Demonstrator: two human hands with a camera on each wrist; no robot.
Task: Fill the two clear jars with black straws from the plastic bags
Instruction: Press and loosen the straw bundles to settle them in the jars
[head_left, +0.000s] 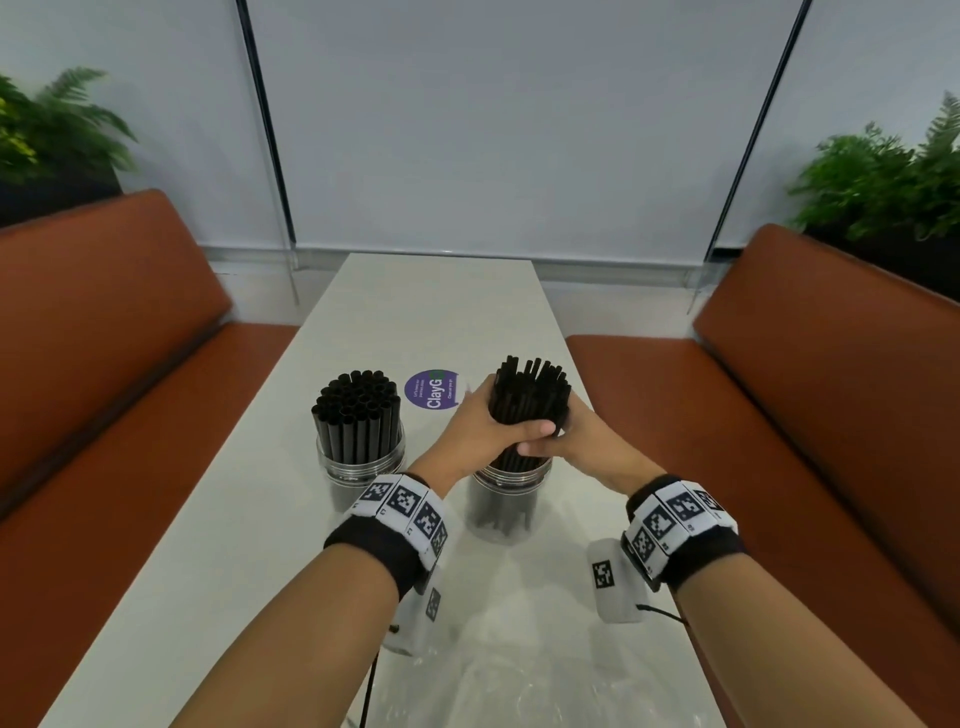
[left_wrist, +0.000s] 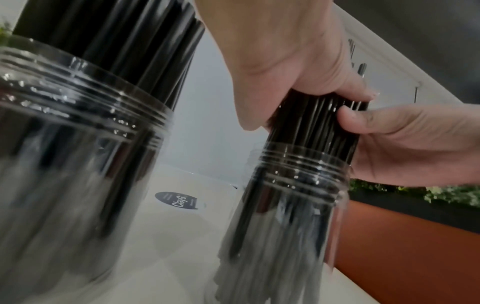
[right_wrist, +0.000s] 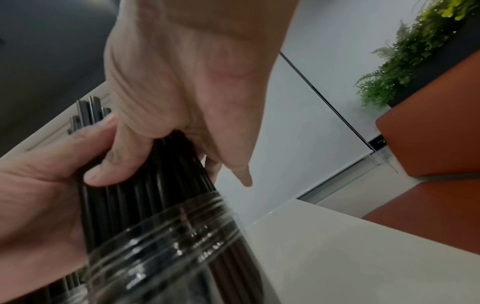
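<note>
Two crumpled clear plastic bags (head_left: 519, 670), or perhaps one, lie nearest on the pale bench (head_left: 249, 561); the film is too glassy to count. Past them stands the right-hand jar (head_left: 506, 506), and both hands are wrapped round the bundle of black straws (head_left: 530, 400) whose lower ends sit inside it. The left hand (head_left: 485, 423) curls round from the left, thumb across the front; the right hand (head_left: 587, 436) clasps from the other side, its fingers mostly hidden behind the straws in the head view. The straw tops stand uneven above the hands.

Only the left wrist view shows the right hand's thumb (left_wrist: 363, 118) pressed on the bundle just above the jar's threaded neck (left_wrist: 301, 164). The right wrist view shows the left thumb (right_wrist: 109, 164) lying across the straws, with the jar's rim (right_wrist: 166, 224) close below; the jar's lower part is cut off there.

Left of this, apart from it, the second jar (head_left: 361, 460) holds an even, upright bunch of straws (head_left: 356, 410). Farther back, between the jars, a round purple sticker (head_left: 431, 389) lies on the bench. Orange seats (head_left: 104, 322) flank both sides.
</note>
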